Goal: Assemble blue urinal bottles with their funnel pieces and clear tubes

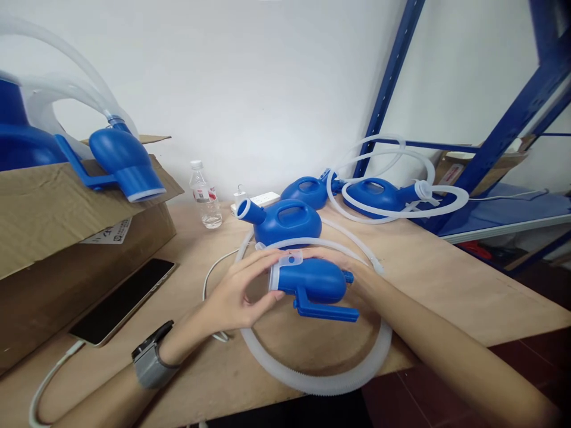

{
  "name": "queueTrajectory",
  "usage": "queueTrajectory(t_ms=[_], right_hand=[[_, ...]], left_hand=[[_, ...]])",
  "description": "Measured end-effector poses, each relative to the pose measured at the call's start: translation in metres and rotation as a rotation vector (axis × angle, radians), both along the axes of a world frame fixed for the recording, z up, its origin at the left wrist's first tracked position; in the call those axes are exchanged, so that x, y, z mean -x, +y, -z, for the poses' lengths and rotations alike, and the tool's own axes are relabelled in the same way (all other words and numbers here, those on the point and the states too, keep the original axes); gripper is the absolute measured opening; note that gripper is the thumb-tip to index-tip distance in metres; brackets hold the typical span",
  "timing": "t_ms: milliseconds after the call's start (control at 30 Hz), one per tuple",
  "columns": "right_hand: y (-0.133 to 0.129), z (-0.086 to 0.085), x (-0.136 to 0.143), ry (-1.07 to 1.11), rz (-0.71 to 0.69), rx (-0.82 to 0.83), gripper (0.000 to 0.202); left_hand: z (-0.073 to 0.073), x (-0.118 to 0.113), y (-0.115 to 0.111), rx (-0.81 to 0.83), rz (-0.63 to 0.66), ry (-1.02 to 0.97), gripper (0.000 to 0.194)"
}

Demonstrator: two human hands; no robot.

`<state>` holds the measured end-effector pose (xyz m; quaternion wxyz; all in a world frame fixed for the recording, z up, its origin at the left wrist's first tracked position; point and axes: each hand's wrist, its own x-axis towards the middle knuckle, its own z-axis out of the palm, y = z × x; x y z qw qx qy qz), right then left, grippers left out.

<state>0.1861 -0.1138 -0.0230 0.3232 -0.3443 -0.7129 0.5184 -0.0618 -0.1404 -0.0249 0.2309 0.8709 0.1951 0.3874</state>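
A blue plastic urinal head point(321, 279) with a side handle point(328, 310) is held low over the table's near part, lying sideways. My left hand point(236, 297) grips its left end, thumb below and fingers above, around a translucent white cap point(273, 279) with a tab. Behind the head, my right hand point(352, 264) is wrapped round its far side; most of those fingers are hidden. A translucent corrugated hose point(312, 383) loops beneath both hands. Just beyond them stands a blue urinal bottle point(289, 223) with an uncapped, tilted neck.
An open cardboard box point(147, 220) at left holds more blue parts, one blue head point(122, 157) resting over its edge. A phone point(125, 300), a water bottle point(205, 196) and a power strip point(263, 199) lie nearby. More blue bottles point(372, 196) with hoses stand right, beside blue shelving point(392, 65).
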Motion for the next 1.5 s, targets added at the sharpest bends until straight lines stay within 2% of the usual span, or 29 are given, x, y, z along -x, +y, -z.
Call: queueTrajectory(t_ms=[33,133,200,333,433,567,667,867,967,1133,1267,1500], right_hand=[[-0.002,-0.001,0.001,0.049,-0.009,0.093,0.047],[-0.001,-0.003,0.000,0.261,0.015,0.508,0.061],[0.003,-0.004,-0.004,0.400,0.083,0.622,0.069],[0.007,-0.008,-0.012,0.537,0.129,0.469,0.071],[0.003,-0.008,-0.008,0.467,0.146,0.299,0.066],[0.000,0.000,0.002,0.351,0.235,0.102,0.082],[0.004,0.006,0.004,0.332,0.281,0.054,0.080],[0.009,0.008,0.000,0.304,0.411,0.098,0.067],[0.009,0.008,-0.002,0.292,0.358,0.143,0.070],[0.012,0.008,-0.011,0.259,0.277,0.054,0.079],[0.013,0.006,-0.019,0.193,0.205,0.083,0.084],[0.011,0.009,-0.020,0.119,0.098,0.191,0.074]], left_hand=[[0.002,-0.001,0.000,0.063,-0.025,-0.027,0.053],[0.006,-0.001,0.007,0.301,-0.082,-0.151,0.051],[0.007,0.000,0.014,0.433,-0.142,-0.250,0.055],[0.003,0.007,0.030,0.542,-0.298,-0.359,0.063],[-0.002,0.010,0.035,0.570,-0.375,-0.349,0.066],[-0.004,0.006,0.033,0.547,-0.440,-0.429,0.066],[-0.004,0.003,0.030,0.542,-0.400,-0.431,0.065],[-0.003,0.008,0.032,0.579,-0.216,-0.379,0.075],[0.000,0.009,0.032,0.561,-0.180,-0.380,0.079],[0.006,0.010,0.028,0.506,-0.130,-0.343,0.075],[0.009,0.010,0.027,0.450,-0.061,-0.283,0.070],[0.012,0.017,0.029,0.314,-0.019,-0.131,0.066]])
